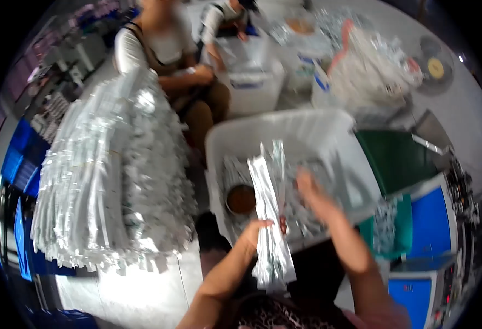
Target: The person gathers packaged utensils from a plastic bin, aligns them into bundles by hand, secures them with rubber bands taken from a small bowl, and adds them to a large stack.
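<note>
My left hand (257,233) is closed around the middle of a bundle of long silvery foil strips (271,236), held upright over the near side of a large white bin (290,118). To the right of the bundle, my right hand (311,192) hangs over the bin, blurred by motion, and its fingers cannot be made out clearly. A few strip ends stick up from the top of the bundle. Inside the bin lie more loose silvery strips (306,225) and a round brown-filled container (241,198).
A tall stack of silvery strips (87,181) stands at the left. Two people sit beyond it, near another white bin (257,90). A white sack (367,71) is at the back right, with a green panel (397,159) and a teal basket (405,225) at the right.
</note>
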`<move>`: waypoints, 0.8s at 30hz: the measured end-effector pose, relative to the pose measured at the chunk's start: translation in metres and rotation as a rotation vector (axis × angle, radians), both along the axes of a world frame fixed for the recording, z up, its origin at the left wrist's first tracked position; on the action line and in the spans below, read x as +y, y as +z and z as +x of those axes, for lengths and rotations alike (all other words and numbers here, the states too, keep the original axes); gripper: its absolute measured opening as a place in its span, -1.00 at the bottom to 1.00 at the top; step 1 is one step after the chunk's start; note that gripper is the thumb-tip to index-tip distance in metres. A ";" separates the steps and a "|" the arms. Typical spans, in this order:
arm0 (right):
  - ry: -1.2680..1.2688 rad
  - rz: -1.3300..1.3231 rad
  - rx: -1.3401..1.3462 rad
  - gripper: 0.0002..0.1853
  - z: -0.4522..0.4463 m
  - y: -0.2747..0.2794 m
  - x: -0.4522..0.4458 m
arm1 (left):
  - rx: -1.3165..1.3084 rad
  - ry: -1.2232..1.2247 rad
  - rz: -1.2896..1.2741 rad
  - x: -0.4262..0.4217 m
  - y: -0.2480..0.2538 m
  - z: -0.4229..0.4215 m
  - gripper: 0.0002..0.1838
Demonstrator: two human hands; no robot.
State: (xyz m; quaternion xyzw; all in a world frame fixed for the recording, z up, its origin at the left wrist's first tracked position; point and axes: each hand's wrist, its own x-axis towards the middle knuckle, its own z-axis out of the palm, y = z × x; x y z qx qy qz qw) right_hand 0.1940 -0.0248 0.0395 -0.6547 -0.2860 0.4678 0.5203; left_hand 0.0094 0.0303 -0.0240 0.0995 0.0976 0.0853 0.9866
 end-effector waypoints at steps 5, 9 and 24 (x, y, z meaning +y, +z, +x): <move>0.344 0.100 -0.609 -0.37 0.050 0.047 0.097 | -0.069 -0.189 0.077 -0.009 0.009 0.022 -0.22; 0.599 -0.073 -0.128 -0.70 0.027 0.015 0.094 | -0.094 -0.241 -0.075 -0.005 -0.003 0.015 -0.15; 0.322 0.132 -0.709 -0.85 -0.040 -0.060 0.050 | 0.120 -0.200 -0.093 0.005 -0.059 0.005 -0.36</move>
